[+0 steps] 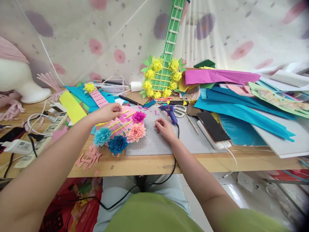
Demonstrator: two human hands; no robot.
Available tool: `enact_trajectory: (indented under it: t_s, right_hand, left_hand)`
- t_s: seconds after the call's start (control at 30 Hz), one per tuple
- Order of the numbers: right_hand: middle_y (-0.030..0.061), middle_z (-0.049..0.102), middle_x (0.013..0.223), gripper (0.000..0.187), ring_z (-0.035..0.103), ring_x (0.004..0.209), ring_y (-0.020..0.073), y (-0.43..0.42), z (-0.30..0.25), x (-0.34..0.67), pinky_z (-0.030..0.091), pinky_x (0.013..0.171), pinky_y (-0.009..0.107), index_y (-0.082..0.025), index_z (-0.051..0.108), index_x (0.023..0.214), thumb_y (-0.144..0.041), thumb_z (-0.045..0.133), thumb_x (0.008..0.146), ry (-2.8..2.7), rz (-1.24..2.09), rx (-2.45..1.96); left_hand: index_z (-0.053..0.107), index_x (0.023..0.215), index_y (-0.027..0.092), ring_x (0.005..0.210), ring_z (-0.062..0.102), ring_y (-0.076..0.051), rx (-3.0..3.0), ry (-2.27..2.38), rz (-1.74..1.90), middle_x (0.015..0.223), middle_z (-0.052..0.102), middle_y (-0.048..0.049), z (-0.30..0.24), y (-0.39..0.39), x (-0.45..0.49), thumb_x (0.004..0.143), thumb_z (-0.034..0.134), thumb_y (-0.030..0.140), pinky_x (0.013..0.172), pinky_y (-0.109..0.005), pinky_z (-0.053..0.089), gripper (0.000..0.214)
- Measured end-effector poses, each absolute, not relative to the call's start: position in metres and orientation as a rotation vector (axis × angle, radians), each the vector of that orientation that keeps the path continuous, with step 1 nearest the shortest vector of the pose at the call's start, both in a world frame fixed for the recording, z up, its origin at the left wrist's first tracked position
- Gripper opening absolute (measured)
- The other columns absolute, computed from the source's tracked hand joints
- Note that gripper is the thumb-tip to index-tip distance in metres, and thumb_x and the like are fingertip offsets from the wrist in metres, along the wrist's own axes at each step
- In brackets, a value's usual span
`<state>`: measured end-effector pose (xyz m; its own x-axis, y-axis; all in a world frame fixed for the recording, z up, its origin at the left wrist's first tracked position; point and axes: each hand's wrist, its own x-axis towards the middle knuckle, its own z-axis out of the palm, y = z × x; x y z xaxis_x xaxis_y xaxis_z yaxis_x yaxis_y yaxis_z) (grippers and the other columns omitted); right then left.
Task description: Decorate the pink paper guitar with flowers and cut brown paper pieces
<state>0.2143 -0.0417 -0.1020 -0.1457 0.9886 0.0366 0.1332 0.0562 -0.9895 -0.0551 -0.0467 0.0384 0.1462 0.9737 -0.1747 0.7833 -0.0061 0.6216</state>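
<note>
A pink paper guitar (117, 125) lies on the table, with yellow strips across its body and large paper flowers in blue, teal, peach and magenta round its edge. Over its upper part is my left hand (108, 112), fingers pinched together near the end of a yellow strip (126, 111). Whatever sits between those fingertips is too small to make out. My right hand (166, 129) rests at the grey cutting mat (149, 146), its fingers curled closed and their contents hidden. Just beyond it lies a purple glue gun (171, 112), apart from the fingers.
A green paper guitar with yellow flowers (162, 77) stands upright at the back. Scissors (180, 110), a phone (213, 126) and blue paper (241, 108) lie right. Peach scraps (89, 158) and a power strip (41, 141) are left. The glue gun's cord (177, 154) hangs over the edge.
</note>
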Motion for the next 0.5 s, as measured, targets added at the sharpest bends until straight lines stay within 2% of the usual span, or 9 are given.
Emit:
enact_trajectory:
  t_s: [0.1,0.27,0.4,0.5]
  right_hand:
    - [-0.0027,0.058,0.063,0.023,0.051,0.049,0.0088,-0.041,-0.104,0.214,0.04,0.049,0.022,-0.02,0.049,0.079,-0.042,0.052,0.074,-1.472,1.188,-1.214]
    - [-0.0023,0.058,0.066,0.02,0.051,0.051,0.0091,-0.04,-0.106,0.214,0.041,0.051,0.023,-0.02,0.05,0.082,-0.039,0.05,0.076,-1.504,1.168,-1.228]
    - [-0.0025,0.058,0.065,0.017,0.051,0.051,0.0097,-0.041,-0.104,0.211,0.041,0.052,0.023,-0.02,0.05,0.081,-0.036,0.049,0.075,-1.506,1.147,-1.265]
    - [-0.0024,0.058,0.065,0.015,0.052,0.051,0.0098,-0.043,-0.1,0.209,0.041,0.052,0.023,-0.021,0.051,0.08,-0.035,0.049,0.074,-1.484,1.154,-1.285]
  left_hand:
    - [0.057,0.077,0.018,0.065,0.053,-0.013,1.985,2.067,0.226,0.071,0.063,0.0013,0.061,-0.045,-0.082,0.075,0.057,0.024,0.059,-0.022,0.034,0.006]
    - [0.06,0.098,0.015,0.066,0.045,-0.009,1.782,2.672,0.036,0.09,0.063,0.0002,0.101,-0.044,-0.131,0.083,0.051,0.033,0.063,-0.019,0.031,0.026]
    - [0.061,0.105,0.014,0.066,0.042,-0.008,1.735,2.725,0.182,0.089,0.062,0.0002,0.108,-0.044,-0.143,0.083,0.05,0.034,0.063,-0.018,0.03,0.031]
    - [0.065,0.097,0.015,0.064,0.045,-0.009,1.753,2.594,0.254,0.077,0.061,0.0009,0.099,-0.042,-0.13,0.081,0.052,0.036,0.059,-0.018,0.03,0.029]
